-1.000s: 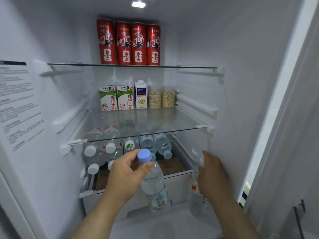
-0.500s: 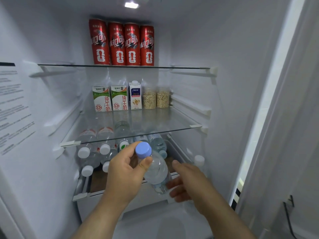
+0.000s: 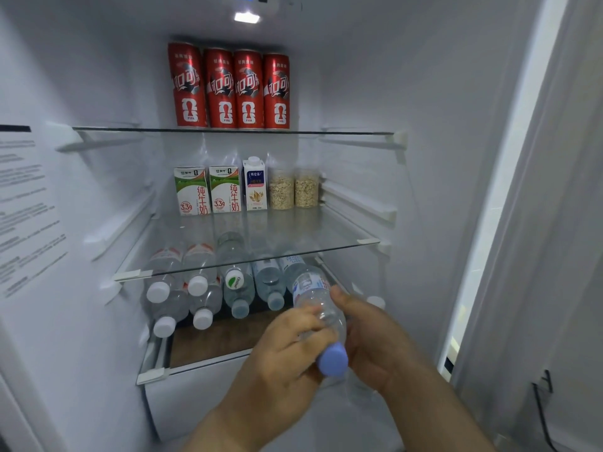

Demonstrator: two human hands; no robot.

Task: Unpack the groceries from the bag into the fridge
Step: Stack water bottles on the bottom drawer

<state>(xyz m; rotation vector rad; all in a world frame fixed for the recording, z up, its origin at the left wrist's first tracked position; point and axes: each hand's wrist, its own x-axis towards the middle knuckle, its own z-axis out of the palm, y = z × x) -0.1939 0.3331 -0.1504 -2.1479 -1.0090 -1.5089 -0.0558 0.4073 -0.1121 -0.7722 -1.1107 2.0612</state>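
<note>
Head view, fridge: the open fridge fills the frame, with its white walls, a light at the top and glass shelves
Head view, held bottle: a clear water bottle with a light blue cap sits between both hands in front of the lowest shelf, right of centre
Long axis: the bottle lies tilted, nearly front to back — cap end toward the camera and low, base end pointing into the fridge and up toward the row of lying bottles
Left hand: the left hand wraps the neck end from the left, its fingers clamped over the clear shoulder just above the cap
Right hand: the right hand cups the bottle from the right, thumb pressed on the body near the label; it too is closed on the bottle
Lowest shelf: other water bottles lie on their sides with caps facing out, some stacked at the left; the held bottle's base is just beside the rightmost of them
Middle shelf: two green and white milk cartons, a taller white carton and two jars of oats stand at the back
Top shelf: four red cans stand upright in a row at the back
Left wall: a printed sheet — text too blurred to read
</note>
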